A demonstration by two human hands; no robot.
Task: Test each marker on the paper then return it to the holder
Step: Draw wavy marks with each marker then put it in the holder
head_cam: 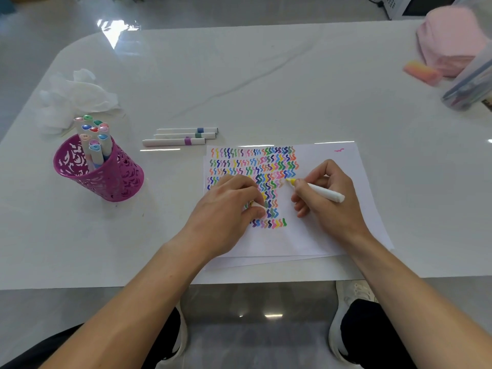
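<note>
The right hand [328, 198] pinches a white-barrelled marker with a yellow tip [316, 190] between thumb and fingers, its tip touching the white sheet of paper [319, 235] just right of the rows of coloured squiggles [255, 166]. The left hand [226, 211] rests curled on the paper over the left part of the squiggles, its fingers closed around a small white piece that looks like the marker's cap [257, 205], though most of it is hidden. The paper lies on top of other sheets at the near edge of the glossy white tabletop [266, 83], with one small pink mark [339, 150] near its far right corner. Just beyond the paper's far left corner, three capped white markers [181, 136] lie side by side, banded blue, green and purple. Well to the left stands a magenta perforated metal holder [106, 174] with a cluster of markers upright in it, coloured ends up. Behind the holder sits crumpled white tissue [77, 94]. At the far right edge are a pink cloth item [450, 38], an orange-pink block [422, 71] and a clear pouch of pens [468, 86], all blurred.
</note>
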